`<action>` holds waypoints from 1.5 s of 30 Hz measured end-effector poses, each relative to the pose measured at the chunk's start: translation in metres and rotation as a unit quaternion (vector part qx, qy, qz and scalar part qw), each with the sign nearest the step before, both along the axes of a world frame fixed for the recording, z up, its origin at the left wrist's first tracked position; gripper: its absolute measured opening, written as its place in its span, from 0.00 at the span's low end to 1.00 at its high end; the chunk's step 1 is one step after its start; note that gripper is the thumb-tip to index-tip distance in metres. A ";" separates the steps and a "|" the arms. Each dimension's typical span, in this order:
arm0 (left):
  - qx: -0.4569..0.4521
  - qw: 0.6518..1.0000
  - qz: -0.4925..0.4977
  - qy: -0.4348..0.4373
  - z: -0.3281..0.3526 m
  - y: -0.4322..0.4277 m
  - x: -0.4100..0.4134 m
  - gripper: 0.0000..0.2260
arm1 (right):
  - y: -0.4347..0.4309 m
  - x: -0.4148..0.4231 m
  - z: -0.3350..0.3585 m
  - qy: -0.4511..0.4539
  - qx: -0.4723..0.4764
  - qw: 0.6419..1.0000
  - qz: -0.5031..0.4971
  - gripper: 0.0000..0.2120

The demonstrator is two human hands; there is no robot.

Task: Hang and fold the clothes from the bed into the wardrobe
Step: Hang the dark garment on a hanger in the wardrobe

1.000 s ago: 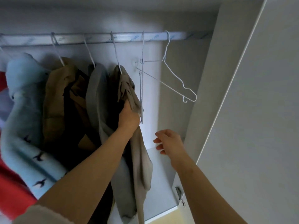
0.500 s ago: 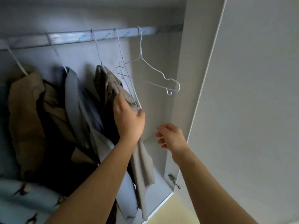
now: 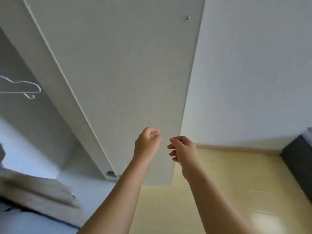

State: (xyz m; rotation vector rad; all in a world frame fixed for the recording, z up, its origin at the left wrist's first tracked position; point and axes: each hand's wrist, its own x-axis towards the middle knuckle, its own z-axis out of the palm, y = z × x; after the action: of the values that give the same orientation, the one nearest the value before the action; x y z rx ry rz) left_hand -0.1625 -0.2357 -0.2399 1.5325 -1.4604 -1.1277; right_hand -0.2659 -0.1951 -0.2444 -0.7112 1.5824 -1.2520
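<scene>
My left hand (image 3: pixel 147 142) and my right hand (image 3: pixel 183 149) hover side by side in front of the open white wardrobe door (image 3: pixel 126 73). Both have loosely curled fingers and hold nothing. An empty white wire hanger (image 3: pixel 28 88) shows at the left edge inside the wardrobe. Folded beige clothes (image 3: pixel 37 188) lie on the wardrobe shelf at lower left. The hanging garments are out of view.
A door hinge (image 3: pixel 111 174) sits at the door's lower edge. Yellow floor (image 3: pixel 236 183) spreads to the right, under a white wall (image 3: pixel 253 65). A dark corner of the bed (image 3: pixel 297 149) shows at the far right.
The view has swung right, away from the rail. My left hand has let go of the grey-beige garment and come beside my right hand in front of the door.
</scene>
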 end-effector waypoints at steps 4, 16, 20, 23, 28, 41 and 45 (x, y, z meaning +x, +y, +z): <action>0.083 0.988 -0.127 0.006 -0.023 0.053 -0.106 0.06 | 0.080 -0.096 -0.019 -0.002 0.033 0.992 -0.118 0.06; 0.219 0.883 -0.416 -0.013 -0.059 0.280 -0.370 0.06 | 0.355 -0.321 -0.056 -0.015 0.104 0.913 -0.393 0.05; 0.229 0.849 -0.474 -0.044 -0.065 0.332 -0.432 0.06 | 0.420 -0.362 -0.066 -0.044 0.105 0.882 -0.458 0.05; 0.231 0.821 -0.518 -0.064 -0.072 0.366 -0.477 0.06 | 0.457 -0.391 -0.077 -0.060 0.109 0.860 -0.495 0.05; 0.238 0.786 -0.565 -0.085 -0.087 0.413 -0.568 0.06 | 0.504 -0.463 -0.095 -0.069 0.124 0.830 -0.539 0.05; 0.238 0.749 -0.606 -0.122 -0.091 0.506 -0.874 0.07 | 0.603 -0.747 -0.095 -0.076 0.158 0.797 -0.578 0.06; 0.240 0.752 -0.600 -0.133 -0.096 0.530 -0.937 0.07 | 0.630 -0.805 -0.104 -0.112 0.155 0.794 -0.577 0.05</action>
State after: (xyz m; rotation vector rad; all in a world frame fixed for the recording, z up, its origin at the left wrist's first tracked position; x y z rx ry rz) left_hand -1.0995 0.2946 -0.3361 0.9208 -2.6464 -2.1979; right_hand -1.0712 0.4344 -0.3484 0.7681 1.9789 -1.7208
